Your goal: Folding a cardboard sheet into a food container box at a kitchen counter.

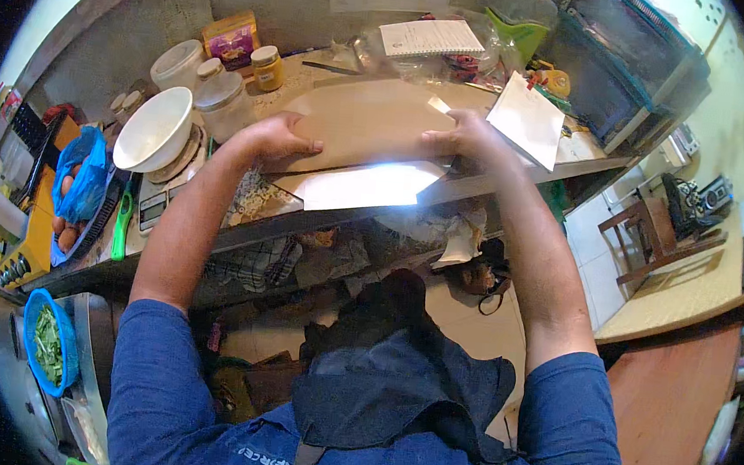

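Both my hands hold a flat brown sheet, like paper or card [371, 118], by its two ends above the wooden counter. My left hand [284, 139] grips its left end, thumb on top and the other fingers hidden beneath. At the opposite end my right hand [462, 133] has its thumb on the sheet, beside a small pale strip [440, 105]. A bright white sheet [362, 186] lies at the counter's front edge, just below the brown one. To the right of my right hand rests white paper [528, 120].
On the left stand a white bowl [155, 129] on a scale, plastic jars [220, 95], a green-handled tool [123, 223] and eggs in a blue bag [80, 173]. A spiral notepad [432, 38] lies at the back. A wooden chair [656, 238] is at the right.
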Motion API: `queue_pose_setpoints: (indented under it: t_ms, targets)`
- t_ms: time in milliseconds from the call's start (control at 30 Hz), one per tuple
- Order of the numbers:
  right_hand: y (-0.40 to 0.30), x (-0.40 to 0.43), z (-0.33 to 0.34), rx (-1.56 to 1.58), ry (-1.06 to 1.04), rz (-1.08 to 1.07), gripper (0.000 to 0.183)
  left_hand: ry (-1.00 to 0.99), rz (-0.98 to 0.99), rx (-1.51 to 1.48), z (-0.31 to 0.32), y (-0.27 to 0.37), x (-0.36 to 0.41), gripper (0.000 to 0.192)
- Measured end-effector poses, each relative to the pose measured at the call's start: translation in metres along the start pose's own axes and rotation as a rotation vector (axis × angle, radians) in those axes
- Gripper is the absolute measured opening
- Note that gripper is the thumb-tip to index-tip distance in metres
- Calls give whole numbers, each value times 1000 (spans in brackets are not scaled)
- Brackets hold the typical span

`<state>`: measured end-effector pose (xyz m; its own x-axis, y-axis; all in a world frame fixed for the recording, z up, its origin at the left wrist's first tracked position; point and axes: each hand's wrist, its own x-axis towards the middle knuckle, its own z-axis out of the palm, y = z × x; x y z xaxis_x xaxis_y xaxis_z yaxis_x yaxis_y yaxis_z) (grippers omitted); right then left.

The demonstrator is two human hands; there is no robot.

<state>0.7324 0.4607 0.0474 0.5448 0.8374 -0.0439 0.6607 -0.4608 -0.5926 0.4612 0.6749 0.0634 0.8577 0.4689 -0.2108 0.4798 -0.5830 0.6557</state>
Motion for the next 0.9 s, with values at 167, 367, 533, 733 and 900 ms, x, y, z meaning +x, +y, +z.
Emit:
queue_pose_setpoints:
  t_ms: [167,367,533,733,900]
  targets:
    - [-24,13,9,-257,-9,38,79,380,128,274,25,-51,22,57]
    - [-13,12,19,-330,102,-191,79,469,525,691,43,-29,15,51]
    - [-23,13,60,-589,296,-324,68,141,394,650,47,-15,25,56]
    - [-47,44,95,-425,137,-410,65,105,308,628,47,-23,34,73]
    - [-23,36,52,-549,230,-255,65,266,303,660,48,-28,28,79]
